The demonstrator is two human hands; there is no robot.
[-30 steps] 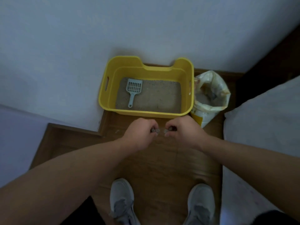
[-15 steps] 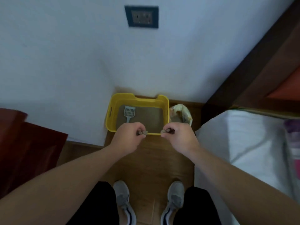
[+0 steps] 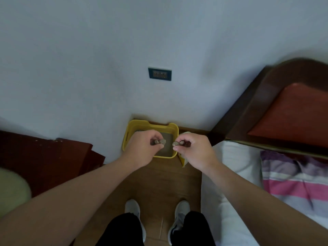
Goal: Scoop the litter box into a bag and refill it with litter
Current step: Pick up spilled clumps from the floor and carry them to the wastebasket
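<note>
Both hands, our left hand [image 3: 142, 148] and right hand [image 3: 193, 150], each pinch small greyish clumps above the yellow litter box [image 3: 170, 129] at the floor's wall edge, probably headed for bagging.

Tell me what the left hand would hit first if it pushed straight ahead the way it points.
Probably the yellow litter box, whose rim and sand lie just beyond the left hand; depth from this overhead view is uncertain.
</note>
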